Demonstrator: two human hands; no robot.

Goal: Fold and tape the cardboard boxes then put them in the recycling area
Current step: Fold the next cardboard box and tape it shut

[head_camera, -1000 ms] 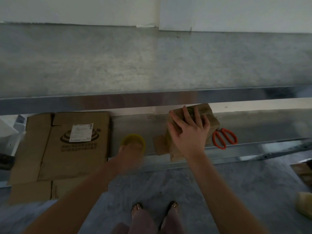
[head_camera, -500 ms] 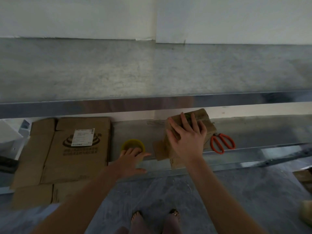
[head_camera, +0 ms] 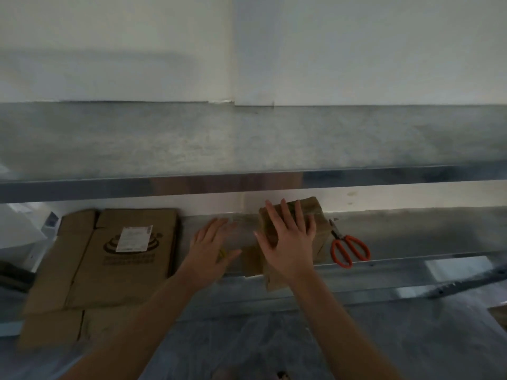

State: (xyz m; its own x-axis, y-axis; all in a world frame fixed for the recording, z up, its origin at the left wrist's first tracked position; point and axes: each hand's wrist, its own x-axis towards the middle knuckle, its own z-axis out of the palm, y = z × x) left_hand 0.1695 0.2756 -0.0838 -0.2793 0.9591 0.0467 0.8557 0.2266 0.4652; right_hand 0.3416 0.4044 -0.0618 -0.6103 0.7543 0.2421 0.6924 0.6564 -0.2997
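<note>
The small box (head_camera: pixel 314 211) sits folded on the low shelf (head_camera: pixel 411 229) under the flat right hand (head_camera: pixel 288 242), the open left hand (head_camera: pixel 210 248) covers the yellow tape (head_camera: pixel 221 253), and taping it, and the big flat box (head_camera: pixel 109 264), looks still to do.

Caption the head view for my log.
Right hand presses a small cardboard box on a metal shelf; left hand covers yellow tape; orange scissors alongside.

Tape (head_camera: pixel 221 253) almost wholly hidden under left hand (head_camera: pixel 211 248), only a yellow sliver visible; right hand (head_camera: pixel 290 244) covers much of box (head_camera: pixel 315 215) top; label (head_camera: pixel 133 238) print too small to read; brown item (head_camera: pixel 501 316) cut by right edge.
</note>
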